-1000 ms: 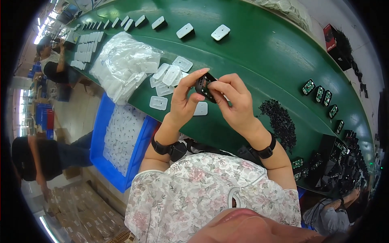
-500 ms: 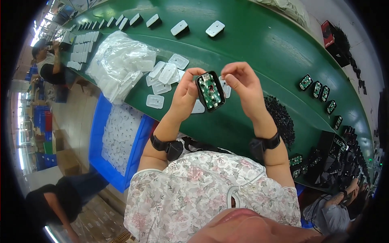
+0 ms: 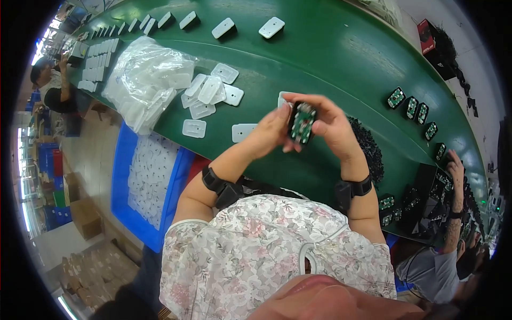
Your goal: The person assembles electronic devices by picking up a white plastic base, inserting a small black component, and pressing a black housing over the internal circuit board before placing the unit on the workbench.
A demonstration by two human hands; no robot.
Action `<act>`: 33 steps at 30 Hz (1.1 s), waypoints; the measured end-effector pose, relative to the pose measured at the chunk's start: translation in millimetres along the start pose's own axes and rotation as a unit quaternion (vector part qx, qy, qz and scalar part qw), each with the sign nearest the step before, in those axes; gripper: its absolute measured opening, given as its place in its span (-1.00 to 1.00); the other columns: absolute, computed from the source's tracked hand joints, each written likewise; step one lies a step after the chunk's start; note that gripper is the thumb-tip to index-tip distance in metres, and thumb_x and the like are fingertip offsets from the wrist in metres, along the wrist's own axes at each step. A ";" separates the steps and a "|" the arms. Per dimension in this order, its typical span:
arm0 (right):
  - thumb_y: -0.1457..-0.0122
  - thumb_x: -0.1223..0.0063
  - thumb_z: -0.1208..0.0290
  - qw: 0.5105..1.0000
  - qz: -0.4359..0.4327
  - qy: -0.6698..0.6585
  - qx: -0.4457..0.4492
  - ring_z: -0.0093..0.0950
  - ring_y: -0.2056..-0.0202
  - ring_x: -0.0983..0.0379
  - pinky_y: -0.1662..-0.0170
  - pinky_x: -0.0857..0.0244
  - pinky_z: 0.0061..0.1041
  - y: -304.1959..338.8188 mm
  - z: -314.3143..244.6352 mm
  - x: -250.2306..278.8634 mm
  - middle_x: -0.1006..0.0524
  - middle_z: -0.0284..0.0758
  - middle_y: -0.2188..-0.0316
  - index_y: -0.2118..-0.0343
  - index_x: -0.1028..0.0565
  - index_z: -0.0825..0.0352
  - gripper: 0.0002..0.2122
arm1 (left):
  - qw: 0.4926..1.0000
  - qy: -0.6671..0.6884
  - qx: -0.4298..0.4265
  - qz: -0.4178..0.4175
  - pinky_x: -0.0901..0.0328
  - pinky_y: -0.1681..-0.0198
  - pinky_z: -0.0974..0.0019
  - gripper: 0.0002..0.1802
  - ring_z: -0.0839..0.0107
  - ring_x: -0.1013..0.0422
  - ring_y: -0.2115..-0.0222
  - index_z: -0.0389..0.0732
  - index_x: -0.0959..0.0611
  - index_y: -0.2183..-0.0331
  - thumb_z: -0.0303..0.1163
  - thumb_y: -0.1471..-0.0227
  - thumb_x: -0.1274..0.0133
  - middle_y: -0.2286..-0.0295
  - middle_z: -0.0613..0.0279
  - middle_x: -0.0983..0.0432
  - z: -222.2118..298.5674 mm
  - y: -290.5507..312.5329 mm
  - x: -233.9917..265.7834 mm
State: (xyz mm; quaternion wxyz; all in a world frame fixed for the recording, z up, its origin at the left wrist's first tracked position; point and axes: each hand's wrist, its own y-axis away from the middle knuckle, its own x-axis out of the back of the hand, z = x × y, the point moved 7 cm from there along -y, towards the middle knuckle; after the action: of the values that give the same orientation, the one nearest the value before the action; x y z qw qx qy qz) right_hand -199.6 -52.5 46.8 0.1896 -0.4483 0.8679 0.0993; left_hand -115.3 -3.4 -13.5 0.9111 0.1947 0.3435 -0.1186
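The black case (image 3: 293,128) — green circuit board (image 3: 304,122) showing — was held well right of the blue bin (image 3: 176,186), gripped by both hands: by the left hand (image 3: 273,129) on the side nearer the bin, by the right hand (image 3: 335,124) on the farther side. A bunch of white covers (image 3: 211,89) was scattered beyond the bin, off to its right.

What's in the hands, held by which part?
Black casing with a green circuit board, left hand at its left side, right hand at its right; exact finger contacts unclear.
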 end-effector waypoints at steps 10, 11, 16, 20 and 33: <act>-0.20 0.09 0.53 0.863 0.257 0.417 0.124 -0.49 0.17 -0.39 0.12 -0.38 -0.46 1.6 -13.5 80.4 -0.44 -0.33 0.22 -0.19 -0.16 0.26 -0.53 | 0.500 -0.767 -0.292 0.277 -0.24 0.19 0.23 -0.42 0.12 -0.31 0.23 -0.30 -0.40 0.21 -0.26 0.27 -0.28 0.25 0.04 -0.35 39.4 -12.9 12.7; -0.13 0.03 0.60 0.854 0.240 0.440 0.137 -0.46 0.12 -0.38 0.11 -0.34 -0.46 1.9 -18.1 72.5 -0.44 -0.31 0.19 -0.16 -0.20 0.28 -0.50 | 0.503 -0.766 -0.291 0.276 -0.24 0.19 0.23 -0.42 0.12 -0.31 0.23 -0.30 -0.40 0.21 -0.26 0.27 -0.28 0.25 0.04 -0.35 40.5 -13.9 14.3; 0.00 -0.11 0.59 0.824 0.211 0.515 0.109 -0.36 0.13 -0.41 0.10 -0.32 -0.47 -6.5 -10.4 58.7 -0.47 -0.22 0.18 0.04 -0.36 0.34 -0.60 | 0.642 -0.685 -0.313 0.146 -0.17 0.00 0.16 -0.37 0.11 -0.26 0.02 -0.19 -0.39 0.03 -0.69 0.24 -0.09 0.04 0.04 -0.32 50.5 -11.4 29.4; 0.08 -0.14 0.55 0.750 0.107 0.632 0.160 -0.25 0.15 -0.40 0.11 -0.32 -0.39 -21.2 -1.5 32.5 -0.48 -0.27 0.17 0.10 -0.40 0.29 -0.60 | 0.671 -0.636 -0.346 0.160 -0.18 -0.06 0.20 -0.30 0.15 -0.22 -0.06 -0.17 -0.36 -0.05 -0.80 0.20 0.06 0.01 0.08 -0.33 70.0 2.6 37.8; 0.13 -0.14 0.56 0.717 -0.003 0.682 0.145 -0.31 0.16 -0.42 0.13 -0.32 -0.38 -49.9 15.9 16.9 -0.50 -0.32 0.21 0.22 -0.45 0.28 -0.68 | 0.603 -0.734 -0.274 0.147 -0.14 -0.11 0.18 -0.39 0.21 -0.24 -0.07 -0.19 -0.44 -0.01 -0.74 0.16 0.20 -0.03 0.17 -0.33 50.8 10.0 41.5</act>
State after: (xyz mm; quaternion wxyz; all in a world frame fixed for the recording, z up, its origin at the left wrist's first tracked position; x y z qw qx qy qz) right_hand -163.9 -88.3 25.1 -0.3903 -0.3638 0.7648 -0.3611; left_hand -51.8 -20.0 -3.7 0.8727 -0.1687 -0.4579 0.0132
